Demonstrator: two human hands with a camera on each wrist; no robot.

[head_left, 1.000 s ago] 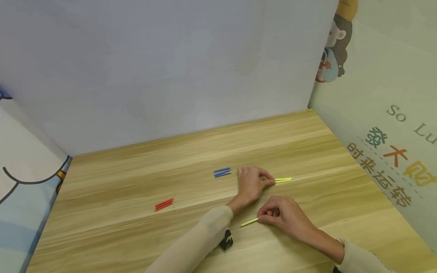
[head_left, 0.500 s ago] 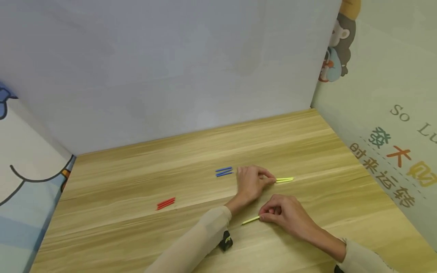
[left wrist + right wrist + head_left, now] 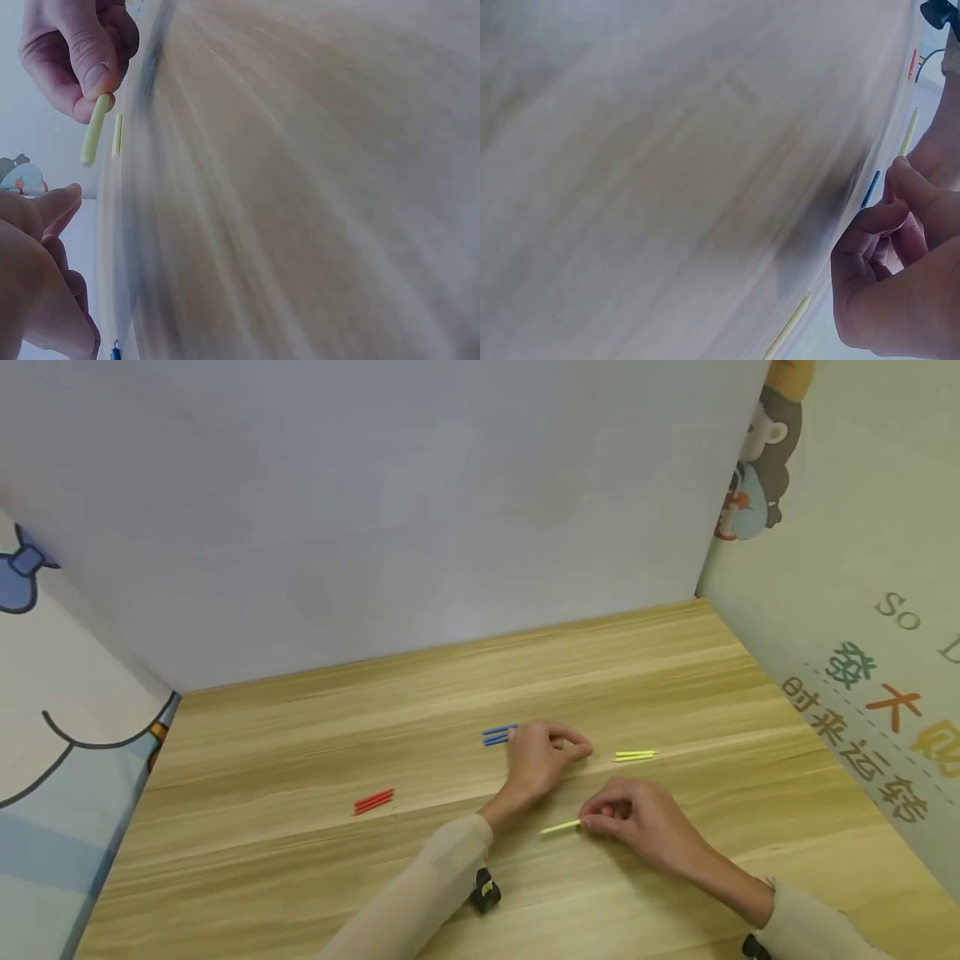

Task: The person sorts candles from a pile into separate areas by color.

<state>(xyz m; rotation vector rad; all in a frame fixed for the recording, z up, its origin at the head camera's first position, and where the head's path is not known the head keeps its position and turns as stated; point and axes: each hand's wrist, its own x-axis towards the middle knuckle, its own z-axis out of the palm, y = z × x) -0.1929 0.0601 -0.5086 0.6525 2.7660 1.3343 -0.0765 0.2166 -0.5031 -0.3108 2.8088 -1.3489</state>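
Thumb and fingertips of my right hand (image 3: 645, 827) pinch one end of a thin yellow candle (image 3: 558, 827). Its free end points left in the head view; in the left wrist view the held candle (image 3: 95, 131) hangs down from the thumb. Beyond, my left hand (image 3: 536, 764) hovers low with nothing in it, thumb and index finger reaching forward and the other fingers loosely bent. To its right lie yellow candles (image 3: 634, 758) side by side on the table, apart from both hands. Blue candles (image 3: 496, 740) lie at its left, their right ends covered by the hand.
Red candles (image 3: 373, 802) lie close together on the wooden table (image 3: 262, 877) at the left. A pale wall (image 3: 412, 527) rises behind the table, and a printed panel (image 3: 847, 527) borders its right side. A black wrist camera (image 3: 485, 892) sits under the left sleeve.
My left hand has let go of the yellow candles on the table and drawn back left, now partly over the blue ones. The right hand still pinches its candle. The head view has shifted slightly.
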